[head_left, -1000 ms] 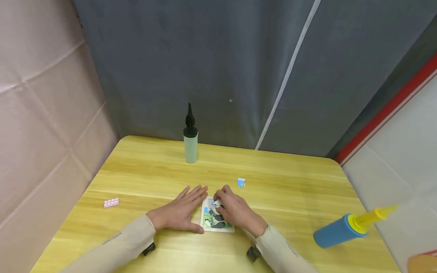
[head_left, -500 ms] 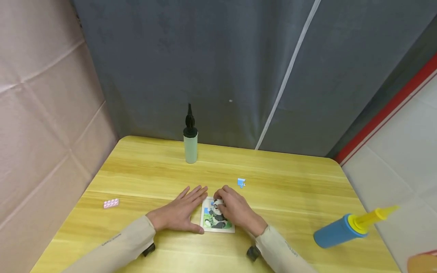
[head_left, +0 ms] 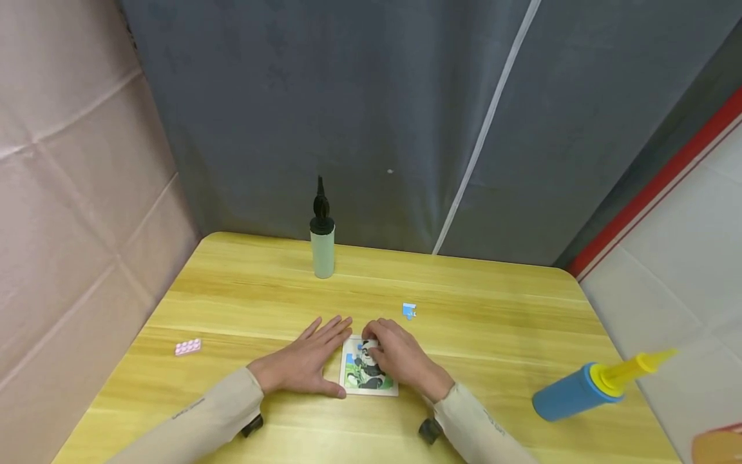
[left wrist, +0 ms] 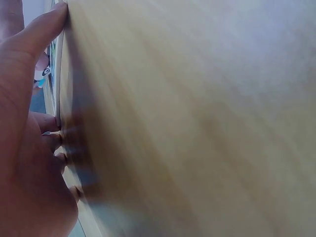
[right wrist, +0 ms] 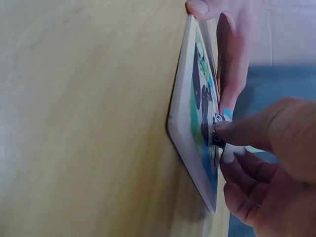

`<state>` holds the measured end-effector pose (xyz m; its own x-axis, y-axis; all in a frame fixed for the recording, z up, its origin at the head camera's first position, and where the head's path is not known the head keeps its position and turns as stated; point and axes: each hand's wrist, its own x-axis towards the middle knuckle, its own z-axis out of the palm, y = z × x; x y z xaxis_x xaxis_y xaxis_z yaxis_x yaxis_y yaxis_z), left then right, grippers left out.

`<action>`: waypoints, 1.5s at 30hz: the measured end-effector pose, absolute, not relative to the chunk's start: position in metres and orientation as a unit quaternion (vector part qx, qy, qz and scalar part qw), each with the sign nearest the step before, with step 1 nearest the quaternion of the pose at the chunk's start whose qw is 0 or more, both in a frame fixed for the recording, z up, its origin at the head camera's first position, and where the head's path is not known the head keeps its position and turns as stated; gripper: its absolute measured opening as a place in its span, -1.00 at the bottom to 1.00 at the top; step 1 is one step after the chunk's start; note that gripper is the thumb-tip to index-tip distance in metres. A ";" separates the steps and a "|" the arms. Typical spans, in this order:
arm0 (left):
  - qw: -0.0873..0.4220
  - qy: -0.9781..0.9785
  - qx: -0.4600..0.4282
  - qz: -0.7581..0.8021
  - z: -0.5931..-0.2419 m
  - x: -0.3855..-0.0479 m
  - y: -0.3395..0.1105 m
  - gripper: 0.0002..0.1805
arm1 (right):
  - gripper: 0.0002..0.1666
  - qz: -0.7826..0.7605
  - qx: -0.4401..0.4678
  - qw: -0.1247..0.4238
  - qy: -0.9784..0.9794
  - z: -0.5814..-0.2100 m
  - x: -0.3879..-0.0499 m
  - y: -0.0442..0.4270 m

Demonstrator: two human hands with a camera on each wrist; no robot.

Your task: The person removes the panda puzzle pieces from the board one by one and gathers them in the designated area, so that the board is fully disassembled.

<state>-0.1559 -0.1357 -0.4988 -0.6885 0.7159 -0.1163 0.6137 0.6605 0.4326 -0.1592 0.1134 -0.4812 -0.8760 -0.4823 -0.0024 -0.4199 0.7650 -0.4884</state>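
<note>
A panda jigsaw puzzle in a pale frame (head_left: 353,391) lies flat on the table between both hands. My left hand (head_left: 304,364) rests beside it with fingers spread, its thumb and fingertips against the frame's left side. Over the upper right of the puzzle, my right hand (head_left: 402,357) pinches a puzzle piece (right wrist: 217,129) with the panda's face on it. In the right wrist view that piece sits slightly raised above the board, between thumb and fingers. A loose blue puzzle piece (head_left: 409,310) lies on the table beyond the right hand.
A pink studded block (head_left: 188,347) lies at the left of the wooden table (head_left: 261,296). A green hand pump (head_left: 323,251) with a black top stands at the back. A blue and yellow pump (head_left: 574,393) is at the right.
The right hand has shifted very slightly over the board, and more of the panda's head shows than a second ago. My left hand stays in place.
</note>
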 end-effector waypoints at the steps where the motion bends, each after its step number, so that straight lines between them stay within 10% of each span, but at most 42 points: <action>1: 0.140 0.901 0.369 0.182 -0.499 -0.156 -0.136 0.29 | -0.82 -0.251 -0.241 0.067 0.935 -0.482 -0.159 0.114; 27: 0.143 0.904 0.362 0.179 -0.499 -0.156 -0.137 0.31 | -0.81 -0.295 -0.245 0.091 0.919 -0.475 -0.165 0.125; 45: 0.139 0.902 0.370 0.174 -0.499 -0.155 -0.137 0.31 | -0.73 -0.337 -0.091 -0.047 0.936 -0.478 -0.199 0.180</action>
<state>-0.1549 -0.1372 -0.4989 -0.6882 0.7152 -0.1221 0.6183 0.6661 0.4172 -0.1987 0.1803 -0.4783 -0.9790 -0.1389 0.1493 -0.2022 0.7556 -0.6230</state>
